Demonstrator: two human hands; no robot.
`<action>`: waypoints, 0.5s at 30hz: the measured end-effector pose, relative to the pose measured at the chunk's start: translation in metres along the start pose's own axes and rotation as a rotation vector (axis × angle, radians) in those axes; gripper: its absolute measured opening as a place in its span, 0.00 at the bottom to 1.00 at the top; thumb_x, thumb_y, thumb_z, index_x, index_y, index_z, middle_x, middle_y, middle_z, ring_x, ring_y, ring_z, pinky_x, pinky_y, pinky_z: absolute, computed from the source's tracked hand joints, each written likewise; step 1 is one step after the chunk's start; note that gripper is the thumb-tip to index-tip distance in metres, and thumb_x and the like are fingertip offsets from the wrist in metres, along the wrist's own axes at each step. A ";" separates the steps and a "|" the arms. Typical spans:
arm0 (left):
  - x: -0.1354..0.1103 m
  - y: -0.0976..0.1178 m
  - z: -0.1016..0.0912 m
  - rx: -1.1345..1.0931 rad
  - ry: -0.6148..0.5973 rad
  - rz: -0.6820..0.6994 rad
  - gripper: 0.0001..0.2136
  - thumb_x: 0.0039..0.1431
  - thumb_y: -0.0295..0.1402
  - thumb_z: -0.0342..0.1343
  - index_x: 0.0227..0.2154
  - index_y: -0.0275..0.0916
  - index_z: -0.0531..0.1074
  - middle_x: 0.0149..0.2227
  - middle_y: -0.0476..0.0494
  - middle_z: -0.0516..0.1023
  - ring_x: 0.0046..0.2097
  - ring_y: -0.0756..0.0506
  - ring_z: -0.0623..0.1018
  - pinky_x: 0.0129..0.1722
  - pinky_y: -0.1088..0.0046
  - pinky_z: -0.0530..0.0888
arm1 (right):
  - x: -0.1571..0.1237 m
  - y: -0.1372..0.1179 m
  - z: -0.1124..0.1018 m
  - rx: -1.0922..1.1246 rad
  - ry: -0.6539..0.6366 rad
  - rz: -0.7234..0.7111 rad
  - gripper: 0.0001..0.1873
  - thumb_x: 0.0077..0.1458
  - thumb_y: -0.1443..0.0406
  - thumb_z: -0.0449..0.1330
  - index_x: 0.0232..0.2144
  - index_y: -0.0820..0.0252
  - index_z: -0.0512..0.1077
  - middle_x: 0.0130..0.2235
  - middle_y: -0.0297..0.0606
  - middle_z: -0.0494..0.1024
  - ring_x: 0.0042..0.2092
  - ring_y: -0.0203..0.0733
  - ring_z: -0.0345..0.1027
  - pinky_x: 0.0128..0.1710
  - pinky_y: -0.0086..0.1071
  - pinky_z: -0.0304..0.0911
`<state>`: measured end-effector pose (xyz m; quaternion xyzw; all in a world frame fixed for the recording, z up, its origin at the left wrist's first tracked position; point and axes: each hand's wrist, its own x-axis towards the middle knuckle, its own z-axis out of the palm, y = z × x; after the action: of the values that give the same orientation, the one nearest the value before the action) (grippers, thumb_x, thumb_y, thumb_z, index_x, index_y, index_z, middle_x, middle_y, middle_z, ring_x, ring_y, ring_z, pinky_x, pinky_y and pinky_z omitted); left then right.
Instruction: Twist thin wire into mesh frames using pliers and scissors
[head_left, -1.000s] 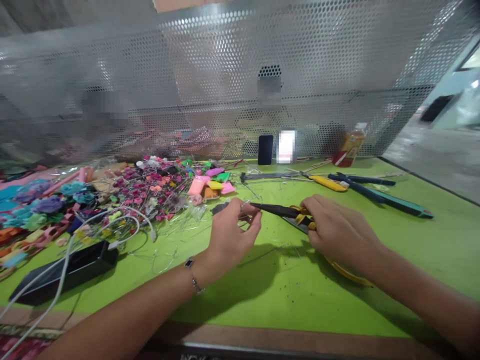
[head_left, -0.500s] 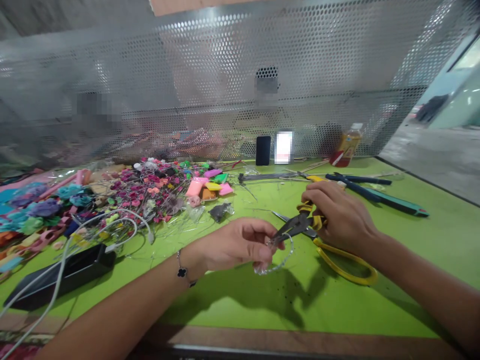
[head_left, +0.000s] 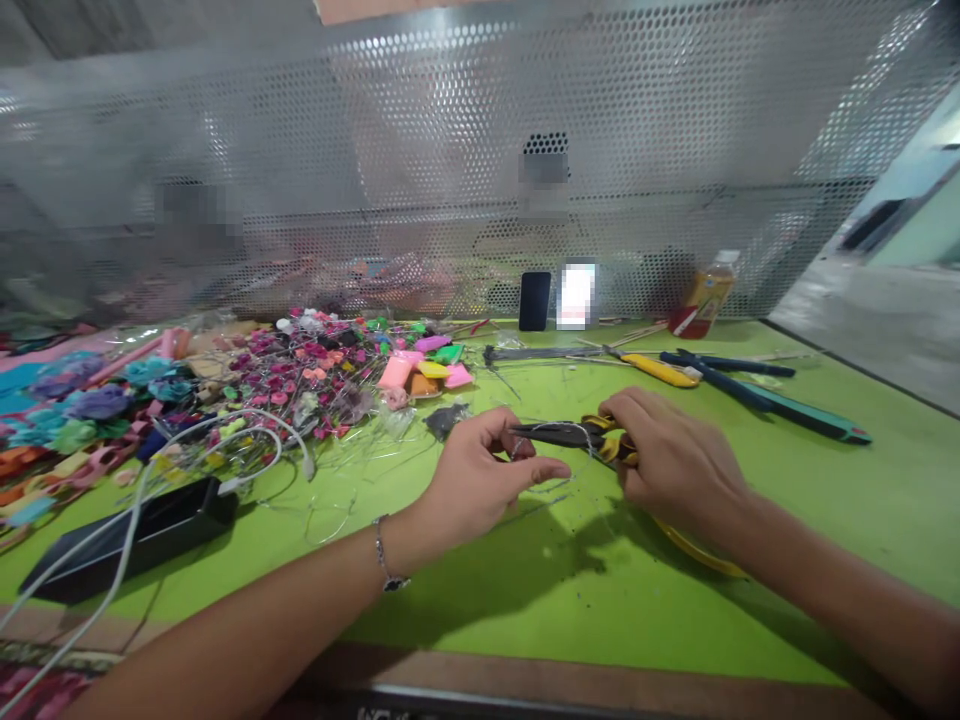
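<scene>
Right hand (head_left: 679, 470) clamped hard on the yellow-handled long-nose pliers (head_left: 577, 432), and there's a thin wire loop (head_left: 564, 438) at their nose, three o'clock from the left hand (head_left: 476, 480)! Its grip's curled close, pinching? Can't tell! Wire-stemmed flowers (head_left: 300, 375) at ten o'clock on the green bench (head_left: 525, 590).

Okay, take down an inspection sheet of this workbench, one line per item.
surface: green work table, dotted with dark specks.
job's things: needle-nose pliers with yellow handles, a thin wire loop at their tips.
clutter: heaped craft flowers, pink clay pieces, a yellow-handled cutter, teal-handled pliers.
grips: right hand closed on the pliers; left hand beside their tips, hold unclear.
cables: white cable running over a black box.
surroundings: perforated metal screen, with a phone and a bottle at its foot.
</scene>
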<state>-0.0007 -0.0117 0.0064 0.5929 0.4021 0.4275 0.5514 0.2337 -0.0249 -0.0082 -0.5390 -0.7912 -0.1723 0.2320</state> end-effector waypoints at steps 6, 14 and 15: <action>-0.002 0.004 0.000 -0.253 -0.203 -0.084 0.23 0.42 0.45 0.78 0.25 0.37 0.71 0.21 0.54 0.72 0.19 0.53 0.71 0.15 0.77 0.72 | 0.003 0.003 0.005 0.174 -0.057 0.008 0.18 0.46 0.74 0.56 0.41 0.56 0.69 0.41 0.43 0.79 0.38 0.50 0.73 0.30 0.36 0.61; -0.004 0.000 -0.001 -0.413 -0.393 -0.202 0.22 0.44 0.45 0.78 0.28 0.34 0.75 0.22 0.49 0.75 0.23 0.51 0.76 0.19 0.76 0.77 | 0.005 0.016 0.010 0.316 0.009 -0.062 0.24 0.47 0.75 0.56 0.49 0.57 0.68 0.52 0.50 0.77 0.51 0.57 0.73 0.47 0.47 0.71; -0.004 0.000 -0.001 -0.399 -0.385 -0.191 0.22 0.44 0.46 0.78 0.27 0.34 0.75 0.21 0.49 0.75 0.23 0.51 0.76 0.19 0.76 0.78 | 0.005 0.015 0.009 0.289 0.009 -0.051 0.23 0.47 0.75 0.57 0.47 0.57 0.69 0.51 0.49 0.78 0.50 0.56 0.74 0.43 0.44 0.70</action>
<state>-0.0027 -0.0157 0.0064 0.5024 0.2522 0.3238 0.7610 0.2446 -0.0111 -0.0130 -0.4789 -0.8201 -0.0648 0.3064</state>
